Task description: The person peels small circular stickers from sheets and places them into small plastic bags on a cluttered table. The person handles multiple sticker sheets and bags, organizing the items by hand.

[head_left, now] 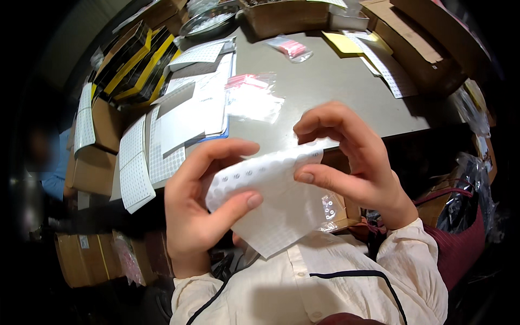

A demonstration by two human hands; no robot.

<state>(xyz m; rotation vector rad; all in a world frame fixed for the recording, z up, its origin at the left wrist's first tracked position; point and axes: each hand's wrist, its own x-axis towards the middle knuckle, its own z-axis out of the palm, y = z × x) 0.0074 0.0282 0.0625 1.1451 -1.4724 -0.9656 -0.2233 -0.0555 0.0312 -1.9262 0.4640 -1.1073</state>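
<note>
A white sheet of round stickers (276, 208) is bent over in front of my chest. Its folded upper edge shows a row of small dark printed marks, while the lower part shows its plain backing. My left hand (208, 203) grips the sheet's left end, thumb in front and the other fingers curled behind. At the right end, my right hand (352, 157) has its thumb against the sheet near the top edge. Its fingers arch above and behind that edge, with their tips partly hidden.
Beyond my hands lies a grey table (319, 81) with clear plastic bags (254, 97) and a bag of pink pieces (292, 49). Papers on a blue folder (187, 119) and more sticker sheets (135, 165) lie left. Cardboard boxes (287, 19) line the far edge. A small bag of white-and-dark pieces (329, 208) is below.
</note>
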